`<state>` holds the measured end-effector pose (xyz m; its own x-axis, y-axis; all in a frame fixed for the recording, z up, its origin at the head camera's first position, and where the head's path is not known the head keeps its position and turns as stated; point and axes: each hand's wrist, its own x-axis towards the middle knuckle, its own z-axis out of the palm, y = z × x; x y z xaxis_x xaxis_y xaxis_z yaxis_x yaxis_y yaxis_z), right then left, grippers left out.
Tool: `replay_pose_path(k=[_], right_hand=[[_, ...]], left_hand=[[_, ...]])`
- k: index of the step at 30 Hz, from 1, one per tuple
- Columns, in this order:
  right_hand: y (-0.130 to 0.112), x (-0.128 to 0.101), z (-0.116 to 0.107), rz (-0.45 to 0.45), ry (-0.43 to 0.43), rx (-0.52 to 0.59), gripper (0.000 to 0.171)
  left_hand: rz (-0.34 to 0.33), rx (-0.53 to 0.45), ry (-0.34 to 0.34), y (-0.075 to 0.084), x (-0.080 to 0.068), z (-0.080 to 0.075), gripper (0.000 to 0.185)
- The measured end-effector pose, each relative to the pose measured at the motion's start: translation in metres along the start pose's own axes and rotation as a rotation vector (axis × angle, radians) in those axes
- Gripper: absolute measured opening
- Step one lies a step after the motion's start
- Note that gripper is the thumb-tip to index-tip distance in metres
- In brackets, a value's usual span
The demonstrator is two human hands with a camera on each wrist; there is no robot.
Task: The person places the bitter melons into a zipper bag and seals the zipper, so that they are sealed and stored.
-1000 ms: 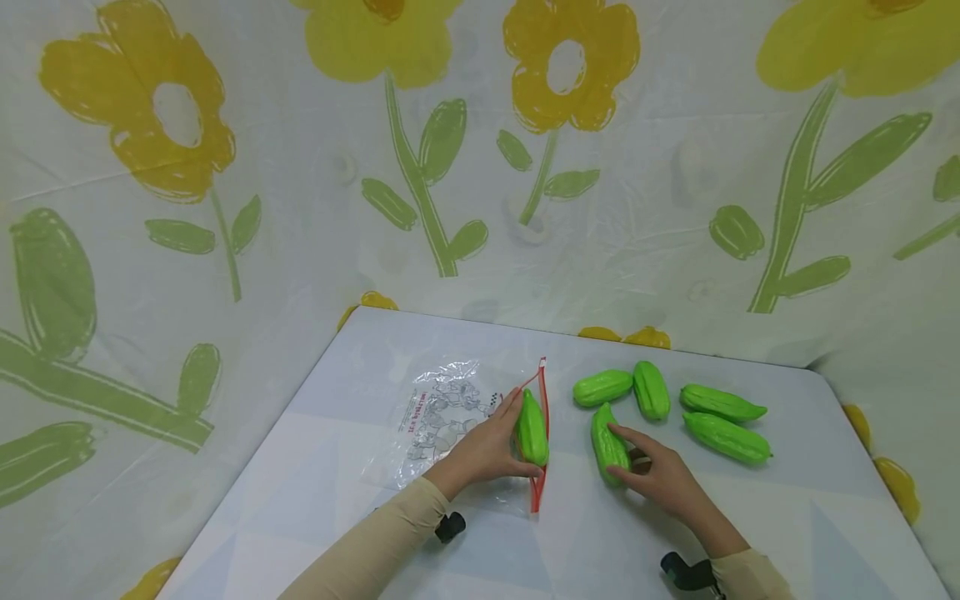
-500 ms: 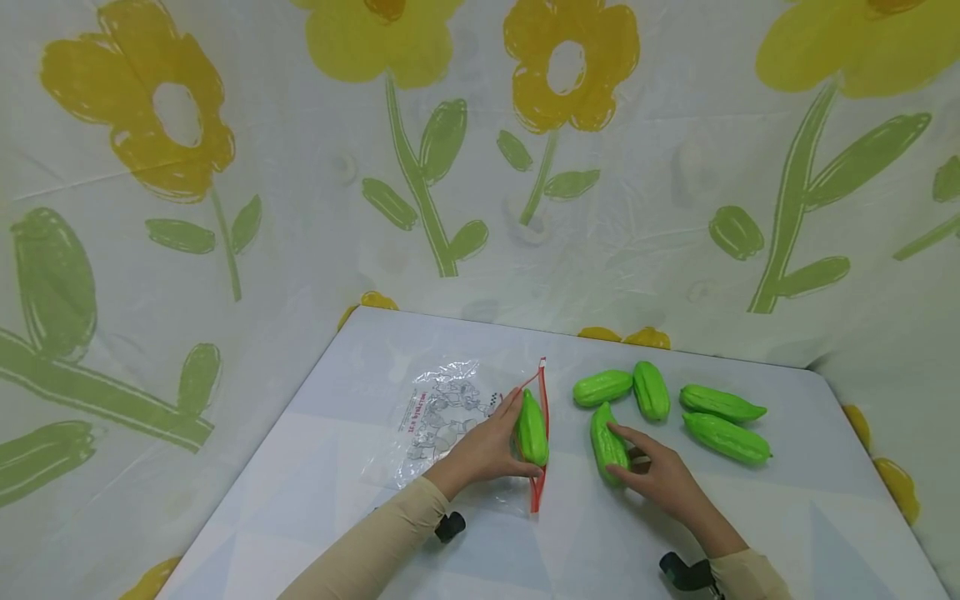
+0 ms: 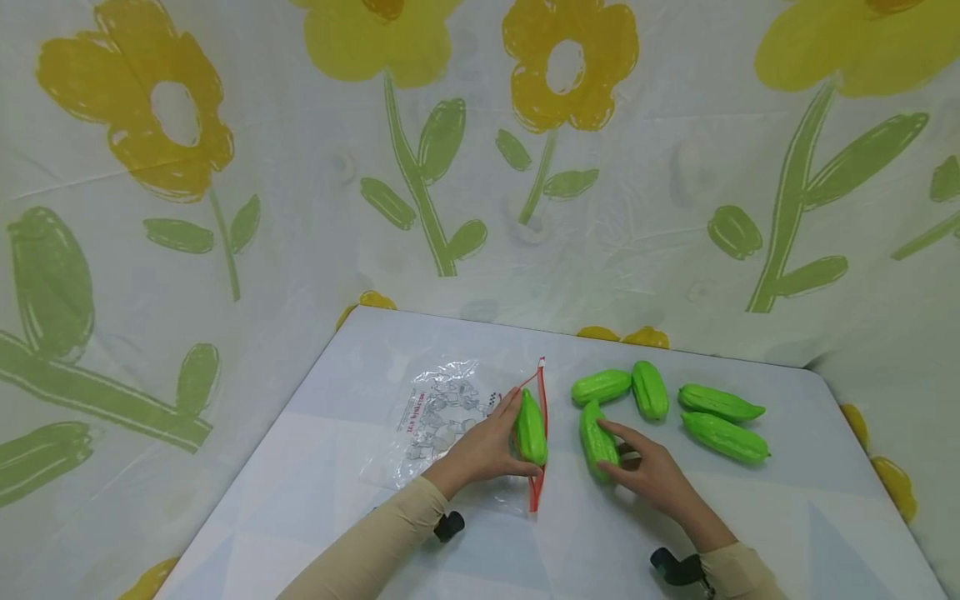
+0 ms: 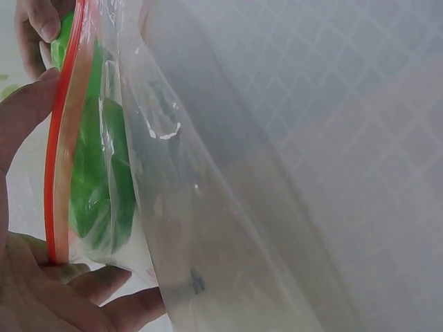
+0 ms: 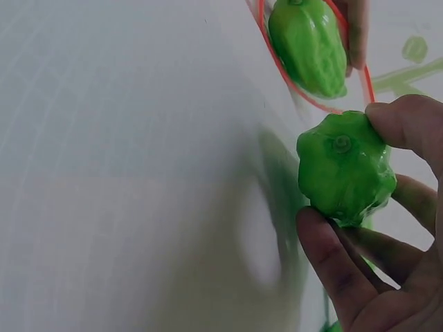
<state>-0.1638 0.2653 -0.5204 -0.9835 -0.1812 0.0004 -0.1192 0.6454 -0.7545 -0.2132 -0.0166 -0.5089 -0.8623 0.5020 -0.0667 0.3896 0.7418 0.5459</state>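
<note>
My left hand (image 3: 480, 446) holds the mouth of a clear zip bag (image 3: 431, 417) with a red seal, its fingers and thumb spread along that edge. Just within the mouth lies one ridged green bitter melon (image 4: 100, 173), seen through the plastic in the left wrist view. My right hand (image 3: 652, 475) grips another bitter melon (image 5: 346, 169) between thumb and fingers, stem end facing the right wrist camera. This one is a short way right of the red seal (image 3: 535, 496), and its shadow falls on the table.
Behind and right of the right hand lie several more bitter melons: a pair at the back (image 3: 602, 387), then two side by side (image 3: 726, 437) farther right. The white table (image 3: 300, 492) meets a flower-printed cloth (image 3: 630, 250) at the back and sides.
My right hand has shifted slightly left toward the bag, carrying the bitter melon with it. The left hand, the bag and the other bitter melons stay where they were.
</note>
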Motion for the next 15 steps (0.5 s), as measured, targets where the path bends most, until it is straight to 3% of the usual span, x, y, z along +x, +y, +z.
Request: replay_pose_path(k=[15], right_hand=[[-0.011,0.011,0.011,-0.038,-0.033,0.043,0.066]], left_hand=[[-0.002,-0.004,0.000,0.001,-0.001,-0.002,0.122]])
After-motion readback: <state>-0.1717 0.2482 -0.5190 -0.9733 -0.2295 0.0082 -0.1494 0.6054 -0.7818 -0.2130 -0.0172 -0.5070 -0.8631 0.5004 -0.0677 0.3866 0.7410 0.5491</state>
